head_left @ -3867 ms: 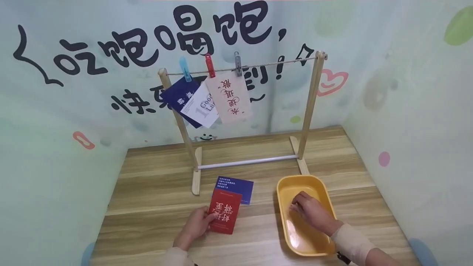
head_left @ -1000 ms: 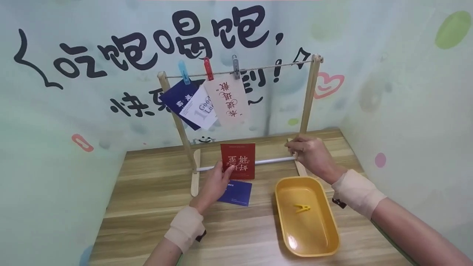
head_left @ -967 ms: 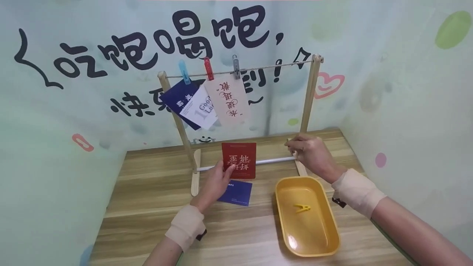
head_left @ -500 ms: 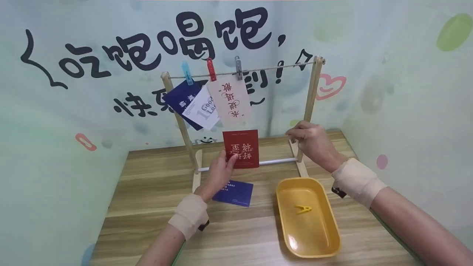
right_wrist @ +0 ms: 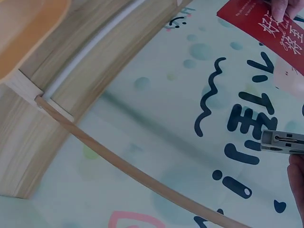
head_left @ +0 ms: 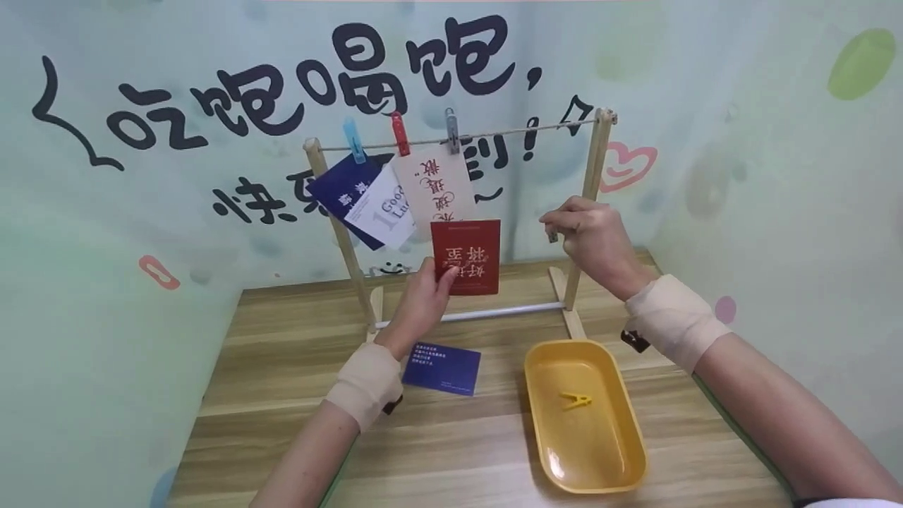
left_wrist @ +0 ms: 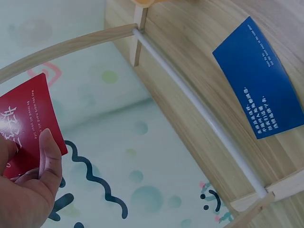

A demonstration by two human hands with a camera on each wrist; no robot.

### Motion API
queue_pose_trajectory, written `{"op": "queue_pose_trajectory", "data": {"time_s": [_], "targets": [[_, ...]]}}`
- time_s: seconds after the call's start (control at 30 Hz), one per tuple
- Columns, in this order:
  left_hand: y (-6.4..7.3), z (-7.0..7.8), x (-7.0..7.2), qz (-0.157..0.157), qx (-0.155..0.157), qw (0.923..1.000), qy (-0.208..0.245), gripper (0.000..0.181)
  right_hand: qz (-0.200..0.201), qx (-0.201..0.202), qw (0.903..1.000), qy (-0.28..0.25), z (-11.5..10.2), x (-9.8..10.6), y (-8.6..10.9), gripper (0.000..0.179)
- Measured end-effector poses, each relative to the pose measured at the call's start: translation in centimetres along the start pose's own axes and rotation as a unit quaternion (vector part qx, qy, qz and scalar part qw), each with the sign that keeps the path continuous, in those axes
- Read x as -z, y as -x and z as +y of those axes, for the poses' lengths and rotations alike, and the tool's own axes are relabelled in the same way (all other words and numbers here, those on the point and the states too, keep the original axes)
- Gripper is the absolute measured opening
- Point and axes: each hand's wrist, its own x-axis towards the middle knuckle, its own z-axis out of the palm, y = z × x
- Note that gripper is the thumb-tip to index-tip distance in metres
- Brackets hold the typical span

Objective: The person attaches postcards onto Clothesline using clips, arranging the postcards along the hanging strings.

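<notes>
My left hand pinches a red card by its lower left edge, thumb in front; the card is upright and overlaps the bottom of a hanging pink card in the head view. To its right, my right hand holds a grey clothespin, mostly covered by the fingers in the head view. Above, a twine line carries a blue clothespin, a red clothespin and another grey clothespin. A dark blue card and a white card hang there too.
Wooden posts and a white crossbar form the stand. On the wooden table, a blue card lies flat near a yellow tray with a yellow clothespin inside. A printed backdrop rises behind the stand.
My right hand has come up out of the tray with the grey clothespin. My left hand has lifted the red card from the table towards the line, uncovering more of the blue card.
</notes>
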Motion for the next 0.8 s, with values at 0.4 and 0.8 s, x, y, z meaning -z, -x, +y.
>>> {"op": "queue_pose_trajectory", "data": {"time_s": [0.4,0.8], "targets": [[-2.3,2.2,1.0,0.025,0.001,0.9997,-0.002,0.038,0.038,0.004,0.9992,-0.011,-0.9,0.4,-3.4,0.02],[-4.1,3.8,1.5,0.021,-0.015,0.9997,0.002,0.042,0.066,-0.018,0.9974,-0.023,-1.3,0.8,-5.5,0.016]]}}
